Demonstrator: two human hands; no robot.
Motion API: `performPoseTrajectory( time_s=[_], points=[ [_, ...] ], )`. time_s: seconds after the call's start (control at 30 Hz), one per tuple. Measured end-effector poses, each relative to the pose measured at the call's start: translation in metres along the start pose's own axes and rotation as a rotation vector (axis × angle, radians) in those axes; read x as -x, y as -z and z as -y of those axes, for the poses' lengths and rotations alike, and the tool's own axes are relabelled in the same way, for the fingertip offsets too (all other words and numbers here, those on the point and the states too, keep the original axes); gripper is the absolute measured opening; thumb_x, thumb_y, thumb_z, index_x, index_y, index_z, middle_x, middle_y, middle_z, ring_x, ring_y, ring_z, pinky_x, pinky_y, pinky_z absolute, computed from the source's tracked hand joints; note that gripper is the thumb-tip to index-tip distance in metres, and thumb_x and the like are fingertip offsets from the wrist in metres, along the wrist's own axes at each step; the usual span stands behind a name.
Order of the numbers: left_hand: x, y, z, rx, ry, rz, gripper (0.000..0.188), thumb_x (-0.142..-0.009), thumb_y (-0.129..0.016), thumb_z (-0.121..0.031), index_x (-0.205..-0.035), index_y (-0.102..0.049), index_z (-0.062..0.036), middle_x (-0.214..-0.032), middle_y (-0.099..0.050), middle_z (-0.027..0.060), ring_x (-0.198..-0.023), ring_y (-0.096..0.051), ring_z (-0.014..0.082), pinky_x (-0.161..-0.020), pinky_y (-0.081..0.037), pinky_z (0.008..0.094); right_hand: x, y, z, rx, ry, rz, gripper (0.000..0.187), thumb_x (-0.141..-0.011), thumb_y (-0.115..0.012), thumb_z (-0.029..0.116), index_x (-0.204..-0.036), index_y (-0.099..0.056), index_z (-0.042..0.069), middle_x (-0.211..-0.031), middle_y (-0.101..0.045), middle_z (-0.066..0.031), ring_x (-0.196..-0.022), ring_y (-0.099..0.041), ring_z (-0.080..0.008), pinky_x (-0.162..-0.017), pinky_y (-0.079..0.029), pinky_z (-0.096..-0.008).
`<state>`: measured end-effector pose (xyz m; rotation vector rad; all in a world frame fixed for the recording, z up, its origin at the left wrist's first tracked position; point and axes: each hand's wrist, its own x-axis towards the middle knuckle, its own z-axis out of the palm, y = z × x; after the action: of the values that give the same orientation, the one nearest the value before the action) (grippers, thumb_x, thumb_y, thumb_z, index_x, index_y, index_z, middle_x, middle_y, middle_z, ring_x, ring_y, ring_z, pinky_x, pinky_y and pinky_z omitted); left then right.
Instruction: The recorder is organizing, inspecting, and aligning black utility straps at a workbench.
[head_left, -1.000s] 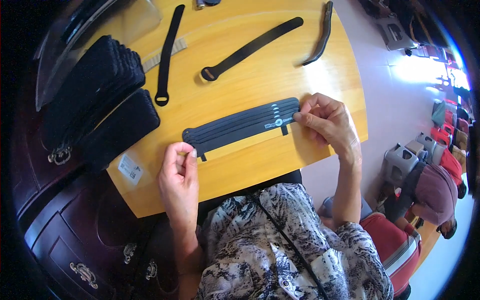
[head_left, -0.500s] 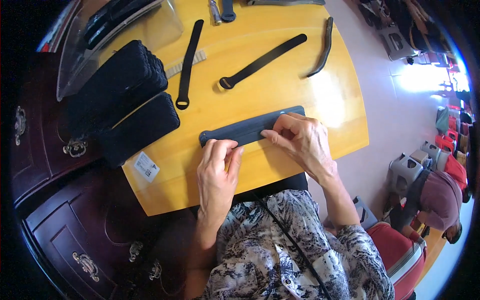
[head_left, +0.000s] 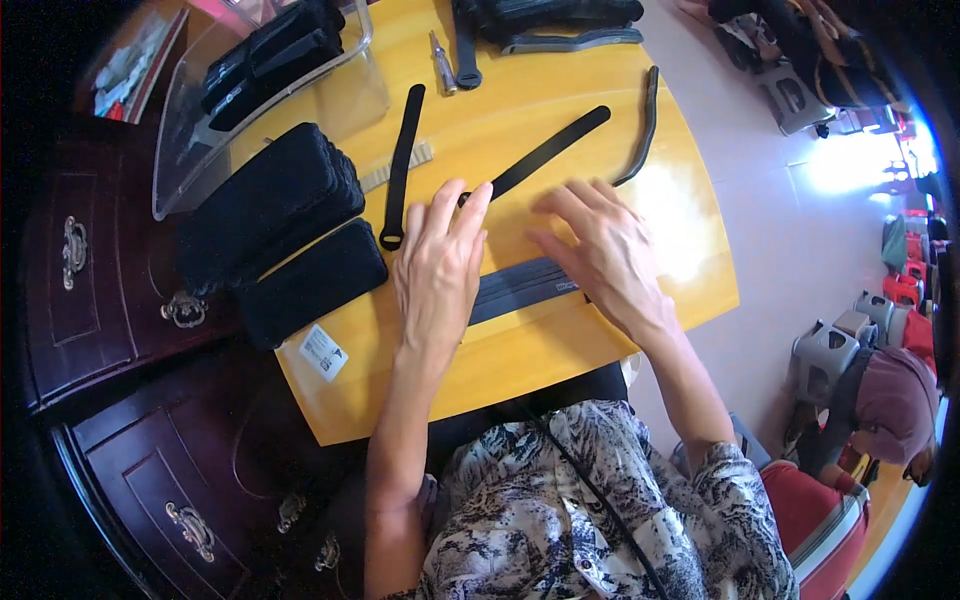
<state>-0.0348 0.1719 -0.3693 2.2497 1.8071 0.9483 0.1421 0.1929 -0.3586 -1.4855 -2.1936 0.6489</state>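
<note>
A flat dark grey strip [head_left: 520,292] lies across the table in front of me, its ends partly hidden by my hands. My left hand [head_left: 440,275] is above its left part with fingers stretched forward. The fingertips reach the slotted end of a black strap [head_left: 555,150] that lies diagonally; whether they touch it I cannot tell. My right hand [head_left: 612,255] hovers over the strip's right end, thumb and fingers apart with nothing between them. Another black strap [head_left: 403,165] with a slotted end lies just beyond my left hand.
Left on the yellow table [head_left: 400,395] are a stack of black fuzzy pads [head_left: 275,205], a lower pad pile [head_left: 315,280] and a white label [head_left: 323,353]. A clear bin [head_left: 355,95], a screwdriver [head_left: 442,65] and more black straps [head_left: 570,40] stand farther back. A person [head_left: 890,410] is at right.
Both hands have let go of the grey strip and moved forward with fingers opened, the left toward the diagonal strap. The strip now lies on the table; the view has shifted slightly.
</note>
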Motion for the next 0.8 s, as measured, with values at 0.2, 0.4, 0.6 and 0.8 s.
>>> performPoseTrajectory(
  time_s=[0.2,0.4,0.6,0.8],
  points=[
    [-0.002,-0.02,0.027,0.225,0.025,-0.039,0.013,-0.081,-0.066,0.002,-0.094,-0.066,0.0017,-0.093,-0.062,0.0118,-0.082,-0.062,0.0254,-0.074,-0.05,0.0322,-0.05,-0.04,-0.018,0.158,0.442,-0.231,0.018,-0.082,-0.066,0.024,-0.094,-0.062,0.01,-0.101,-0.064,-0.0035,-0.11,-0.053,-0.0224,-0.097,-0.039,-0.0399],
    [0.048,0.026,0.018,0.742,0.451,-0.121,0.01,-0.086,-0.062,0.006,-0.094,-0.066,0.0039,-0.089,-0.062,0.0074,-0.072,-0.059,0.0105,-0.063,-0.049,0.0218,-0.02,0.009,0.023,0.212,0.541,-0.001,0.021,-0.081,-0.065,0.03,-0.084,-0.059,0.01,-0.084,-0.061,0.0007,-0.093,-0.058,-0.0179,-0.098,-0.037,-0.0408],
    [0.111,0.053,0.015,0.88,0.686,-0.069,0.011,-0.086,-0.06,0.009,-0.094,-0.066,0.0048,-0.092,-0.062,0.0085,-0.074,-0.062,0.0118,-0.065,-0.05,0.0212,0.045,0.041,0.026,0.151,0.378,0.185,0.019,-0.081,-0.067,0.026,-0.082,-0.059,0.01,-0.079,-0.06,-0.0019,-0.083,-0.058,-0.0211,-0.088,-0.041,-0.0387],
    [0.128,0.046,0.013,0.93,0.656,0.103,0.012,-0.087,-0.059,0.008,-0.097,-0.066,0.0041,-0.095,-0.062,0.0083,-0.076,-0.061,0.0118,-0.069,-0.051,0.0225,0.079,0.034,-0.008,-0.241,-0.105,0.261,0.018,-0.085,-0.067,0.019,-0.09,-0.062,0.003,-0.079,-0.06,-0.0086,-0.074,-0.059,-0.0253,-0.069,-0.046,-0.0363]
  ],
)
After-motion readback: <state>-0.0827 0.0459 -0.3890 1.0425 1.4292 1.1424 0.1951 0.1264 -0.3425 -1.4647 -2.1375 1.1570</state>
